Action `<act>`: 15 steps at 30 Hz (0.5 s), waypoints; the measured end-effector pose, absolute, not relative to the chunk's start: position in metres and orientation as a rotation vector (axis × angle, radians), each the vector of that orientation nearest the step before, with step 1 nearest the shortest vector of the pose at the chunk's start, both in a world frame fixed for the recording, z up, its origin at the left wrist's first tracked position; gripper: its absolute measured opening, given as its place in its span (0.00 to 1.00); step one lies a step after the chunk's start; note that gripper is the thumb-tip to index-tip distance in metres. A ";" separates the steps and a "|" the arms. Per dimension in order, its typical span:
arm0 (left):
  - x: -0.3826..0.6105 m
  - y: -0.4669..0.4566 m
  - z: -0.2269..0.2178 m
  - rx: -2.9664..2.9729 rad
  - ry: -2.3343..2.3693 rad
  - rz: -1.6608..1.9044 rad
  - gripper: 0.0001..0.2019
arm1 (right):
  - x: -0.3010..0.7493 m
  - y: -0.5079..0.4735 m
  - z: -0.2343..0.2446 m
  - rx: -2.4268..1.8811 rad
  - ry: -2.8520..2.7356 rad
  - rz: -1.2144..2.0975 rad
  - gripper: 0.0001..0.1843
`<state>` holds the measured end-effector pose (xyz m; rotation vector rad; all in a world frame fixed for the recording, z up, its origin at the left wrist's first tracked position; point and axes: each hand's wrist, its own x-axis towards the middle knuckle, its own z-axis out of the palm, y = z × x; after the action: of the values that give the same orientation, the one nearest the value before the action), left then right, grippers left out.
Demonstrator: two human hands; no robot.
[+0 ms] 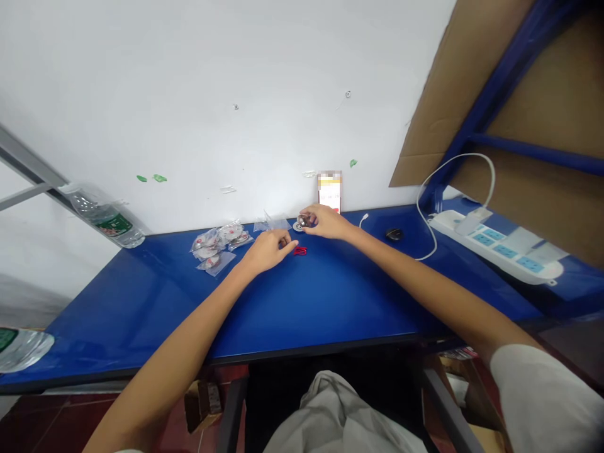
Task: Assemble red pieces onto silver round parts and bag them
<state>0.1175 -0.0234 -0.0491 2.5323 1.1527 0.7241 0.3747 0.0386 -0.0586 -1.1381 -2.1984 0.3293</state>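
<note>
My right hand (325, 221) reaches in from the right, its fingers closed on a small round shiny metal piece (304, 220). A pale disc (297, 226) shows just below and left of that piece; whether they are joined I cannot tell. My left hand (270, 251) rests low over the table, fingers curled and thumb apart, with nothing visible in it. Beside its thumb tip lies a small red looped cord (301, 250). Left of that hand is a pile of clear plastic bags (207, 246) with several round pieces in them. Another clear bag (274, 223) lies behind it.
A phone (329, 190) leans on the wall at the back of the blue table (302, 314). Right of it are a white cable tip (363, 219), a black mouse-like object (394, 234) and a white power strip (500, 248). Water bottles (111, 221) stand at left.
</note>
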 end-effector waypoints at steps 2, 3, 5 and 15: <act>0.116 -0.023 -0.046 2.537 1.196 0.800 0.17 | 0.367 0.052 -0.047 -1.169 -2.326 0.262 0.23; 0.115 -0.022 -0.045 2.536 1.215 0.824 0.16 | 0.363 0.058 -0.042 -1.181 -2.356 0.292 0.22; 0.114 -0.021 -0.045 2.531 1.237 0.849 0.15 | 0.356 0.066 -0.035 -1.196 -2.322 0.474 0.20; 0.112 -0.018 -0.044 2.510 1.252 0.901 0.11 | 0.361 0.065 -0.039 -1.165 -1.622 1.136 0.08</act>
<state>0.1119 -0.0185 -0.0439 2.5101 1.2523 0.9010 0.3615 0.0652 -0.0392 -1.1654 -1.6223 1.1363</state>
